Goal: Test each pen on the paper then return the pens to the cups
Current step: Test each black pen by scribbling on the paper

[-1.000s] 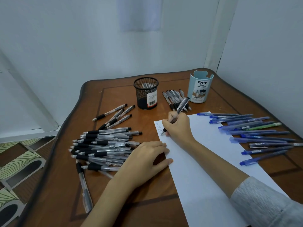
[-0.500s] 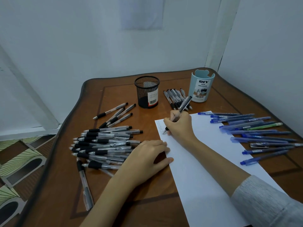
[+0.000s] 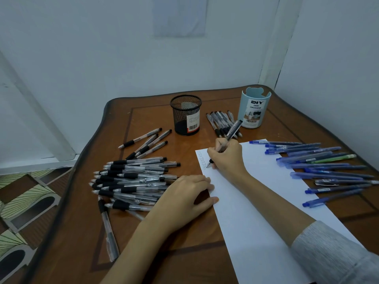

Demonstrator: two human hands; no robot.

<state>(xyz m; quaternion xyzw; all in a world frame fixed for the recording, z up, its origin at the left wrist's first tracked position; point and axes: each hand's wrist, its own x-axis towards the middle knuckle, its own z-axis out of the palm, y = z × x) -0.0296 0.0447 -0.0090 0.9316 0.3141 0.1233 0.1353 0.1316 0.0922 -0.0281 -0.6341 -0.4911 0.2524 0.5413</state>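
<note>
- The right hand [image 3: 227, 156] had its grip closed round one clear pen [image 3: 233, 130]. The barrel slanted up and away toward the cups, and the tip sat on the paper [image 3: 256, 201] near its far left corner.
- The tip was just beside a short column of small test marks [image 3: 202, 160] along the sheet's left edge.
- The left hand [image 3: 184, 197] lay palm down, fingers relaxed and gripping nothing. Its fingertips were at the paper's left edge and its heel was on the tabletop [image 3: 164, 253].
- A large pile of clear pens [image 3: 133, 181] lay left of the sheet, touching the left hand.
- A loose group of four [image 3: 147, 142] lay beyond that pile.
- A short row of pens [image 3: 221, 124] lay between the mesh cup [image 3: 185, 115] and the blue organiser cup [image 3: 254, 109].
- The blue pens [image 3: 320, 165], with one green pen [image 3: 336, 158] among them, were fanned along the sheet's right edge, some of them overlapping it.
- No pen stood out of either cup, so I judged the returning step not yet begun.
- Assessment: the step in hand was the trial stroke, and most of the pens seemed to be awaiting theirs.
- Recommendation:
  - Make a short, light stroke on bare paper just below the existing marks, so that each result reads separately.
  - Have the left hand press the sheet's edge flat against drag.
  - Set each tested pen well apart from the large pile, which would otherwise mix proven and unproven pens.
</note>
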